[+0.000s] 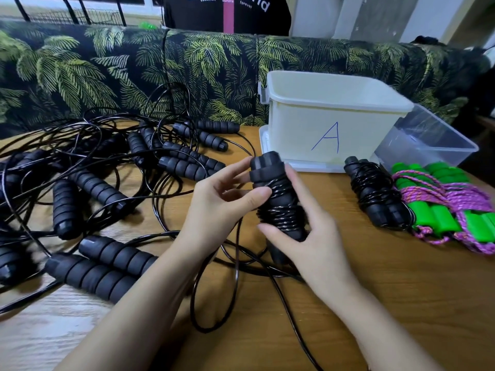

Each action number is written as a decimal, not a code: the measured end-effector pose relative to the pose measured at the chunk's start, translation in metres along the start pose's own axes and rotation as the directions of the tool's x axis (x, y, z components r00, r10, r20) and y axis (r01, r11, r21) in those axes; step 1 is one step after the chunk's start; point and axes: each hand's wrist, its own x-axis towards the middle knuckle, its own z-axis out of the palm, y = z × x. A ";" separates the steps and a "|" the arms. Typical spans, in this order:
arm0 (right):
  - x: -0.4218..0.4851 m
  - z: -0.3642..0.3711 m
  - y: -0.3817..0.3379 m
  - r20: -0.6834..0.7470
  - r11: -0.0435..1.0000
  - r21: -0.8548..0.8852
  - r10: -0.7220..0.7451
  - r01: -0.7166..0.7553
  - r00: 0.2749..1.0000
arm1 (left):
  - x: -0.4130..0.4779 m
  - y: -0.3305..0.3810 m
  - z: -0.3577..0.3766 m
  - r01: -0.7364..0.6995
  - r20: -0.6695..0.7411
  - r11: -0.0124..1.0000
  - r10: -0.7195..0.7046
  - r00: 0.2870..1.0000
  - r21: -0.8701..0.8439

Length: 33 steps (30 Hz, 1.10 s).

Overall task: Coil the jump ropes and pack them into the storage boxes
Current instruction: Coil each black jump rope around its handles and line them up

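Two hands hold the half-wound black handles [263, 170] centre-near; the left hand [222, 207] pinches their upper end, the right hand [318, 242] wraps the lower; their long axis stands near-upright; loose cord [236, 274] trails nearward; box A [321, 121] sits far-right, nearer the right hand.

Head cam, fwd-down, near table [375, 290]

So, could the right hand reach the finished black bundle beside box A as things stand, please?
Probably yes: the finished black bundle lies on bare table just right of the right hand, nothing between them. But that hand is holding the half-wound rope, so it must let go first.
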 end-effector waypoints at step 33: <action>-0.005 0.011 -0.002 -0.066 0.709 -0.705 -0.101 0.025 0.993 | -0.007 0.002 0.009 0.030 0.021 0.998 -0.031 0.999 0.062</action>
